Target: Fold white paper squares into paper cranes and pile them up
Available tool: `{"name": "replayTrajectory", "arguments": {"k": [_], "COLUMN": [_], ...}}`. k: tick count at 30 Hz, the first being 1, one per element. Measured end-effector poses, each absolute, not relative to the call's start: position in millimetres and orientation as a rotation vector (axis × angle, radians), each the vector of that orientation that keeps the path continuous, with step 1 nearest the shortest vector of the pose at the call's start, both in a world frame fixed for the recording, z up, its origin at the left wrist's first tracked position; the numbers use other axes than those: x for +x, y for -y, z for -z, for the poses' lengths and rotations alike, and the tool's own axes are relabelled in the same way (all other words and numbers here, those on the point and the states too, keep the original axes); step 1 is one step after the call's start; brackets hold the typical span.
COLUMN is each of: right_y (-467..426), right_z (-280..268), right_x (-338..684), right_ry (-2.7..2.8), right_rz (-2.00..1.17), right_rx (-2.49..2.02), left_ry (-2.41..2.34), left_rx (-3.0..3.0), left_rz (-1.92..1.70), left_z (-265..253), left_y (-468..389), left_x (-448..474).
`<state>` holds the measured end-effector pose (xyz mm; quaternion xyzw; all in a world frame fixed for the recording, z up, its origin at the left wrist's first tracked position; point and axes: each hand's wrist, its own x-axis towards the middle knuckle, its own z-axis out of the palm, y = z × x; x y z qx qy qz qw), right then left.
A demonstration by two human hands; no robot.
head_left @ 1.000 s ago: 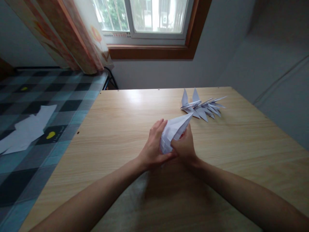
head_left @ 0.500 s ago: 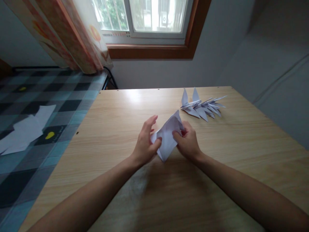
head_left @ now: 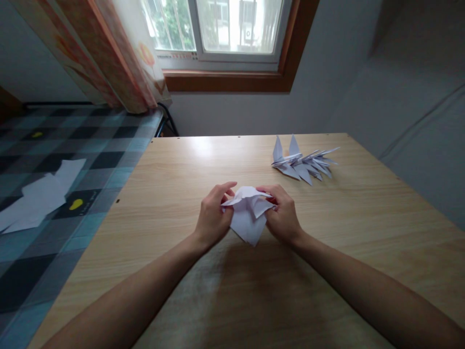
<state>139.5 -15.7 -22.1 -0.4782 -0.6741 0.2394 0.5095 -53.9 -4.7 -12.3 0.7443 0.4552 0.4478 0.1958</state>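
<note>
A partly folded piece of white paper (head_left: 249, 218) is held between my two hands above the table, its top layers spread apart and one corner pointing down toward me. My left hand (head_left: 215, 211) grips its left side, with the thumb behind the paper's edge and the index finger curled above. On the right edge, my right hand (head_left: 284, 211) pinches the paper between thumb and fingers; part of these fingers is hidden behind the folds. Beyond my right hand lies a cluster of folded white paper pieces (head_left: 303, 164) with pointed tips, two of them standing up.
The light wooden table (head_left: 174, 194) spans the space before me. Left of it, a checkered bed cover (head_left: 109, 194) carries several loose sheets of white paper (head_left: 43, 201). A window (head_left: 236, 29) with an orange curtain (head_left: 119, 58) is at the back.
The paper has turned from a flat, tilted diamond to a shape with its upper layers opened out. Both hands keep hold, and my left fingers have drawn in closer.
</note>
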Motion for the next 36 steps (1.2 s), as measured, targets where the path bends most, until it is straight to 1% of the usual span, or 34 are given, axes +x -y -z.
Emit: {"name": "replayTrajectory", "arguments": {"k": [4, 8, 10, 12, 15, 16, 17, 18, 20, 21, 23, 26, 28, 30, 36], "right_y": [10.2, 8.8, 9.4, 10.5, 12.7, 13.7, 14.8, 16.1, 18.5, 19.5, 21.2, 22.0, 22.0, 21.8, 19.8], "right_z": [23.8, 19.0, 15.7, 13.3, 12.1, 12.1, 12.2, 12.2, 12.4, 12.6, 13.3, 15.0, 16.1, 17.1, 20.5], "right_x": [147.7, 154.7, 156.4, 156.3, 153.1, 151.5, 149.9, 148.4, 146.1, 145.3, 144.3, 143.0, 141.7, 140.6, 143.9], "right_ry": [1.715, 1.912, 1.984, 1.977, 1.882, 1.854, 1.836, 1.828, 1.828, 1.835, 1.864, 1.919, 1.947, 1.965, 1.962], "right_rz": [-0.501, -0.381, -0.342, -0.320, -0.256, -0.229, -0.208, -0.196, -0.189, -0.190, -0.187, -0.161, -0.151, -0.155, -0.197], "right_rx": [-1.186, -1.068, -1.015, -1.020, -1.125, -1.162, -1.190, -1.206, -1.197, -1.182, -1.146, -1.106, -1.073, -1.054, -1.099], "left_ry": [-1.270, -1.181, -1.153, -1.222, -1.400, -1.401, -1.334, -1.247, -1.139, -1.143, -1.169, -1.341, -1.396, -1.372, -1.391], "left_rx": [2.313, 2.495, 2.490, 2.482, 2.589, 2.697, 2.868, 3.038, 3.196, 3.204, 3.202, 3.143, 3.057, 2.968, 2.877], "left_rz": [-1.130, -0.927, -0.902, -1.042, -1.468, -1.541, -1.497, -1.334, -0.827, -0.635, -0.406, -0.178, -0.057, -0.019, -0.133], "left_z": [10.8, 9.6, 9.6, 9.4, 7.2, 5.5, 3.3, 0.3, -7.0, -10.8, -17.5, -21.5, -19.8, -16.3, -11.6], "left_y": [5.8, 3.9, 2.6, 3.7, 12.9, 17.5, 22.3, 26.9, 34.3, 36.8, 39.4, 40.0, 39.6, 39.2, 38.7], "left_x": [-54.5, -54.5, -55.2, -56.6, -59.2, -59.5, -59.2, -58.1, -53.6, -50.5, -43.9, -36.9, -35.3, -35.2, -37.8]}}
